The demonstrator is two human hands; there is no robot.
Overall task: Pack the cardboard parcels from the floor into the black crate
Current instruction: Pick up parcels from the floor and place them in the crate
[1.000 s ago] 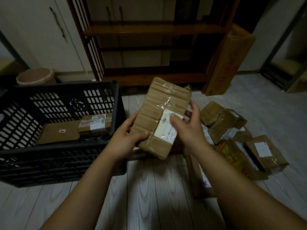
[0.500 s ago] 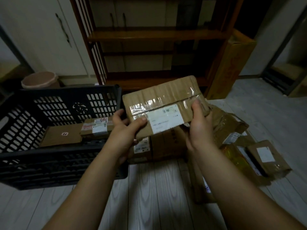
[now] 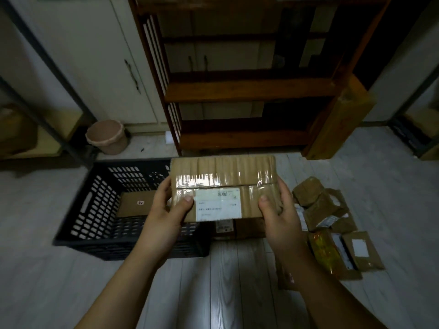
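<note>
A parcel (image 3: 223,184) is clasped endwise by left hand (image 3: 166,212) and right hand (image 3: 279,212). One box (image 3: 136,204) is packed in the crate (image 3: 95,205), 9 o'clock; a pile (image 3: 325,210) remains unpacked, 3 o'clock.

The label (image 3: 218,205) print is too small to read. The held parcel (image 3: 223,172) hides the crate's (image 3: 95,210) right corner; the left hand (image 3: 166,212) covers part of the box (image 3: 133,208) inside.

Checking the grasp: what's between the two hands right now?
In the head view, a taped brown cardboard parcel with a white label spans the gap; the left hand and right hand grip its two ends.
</note>
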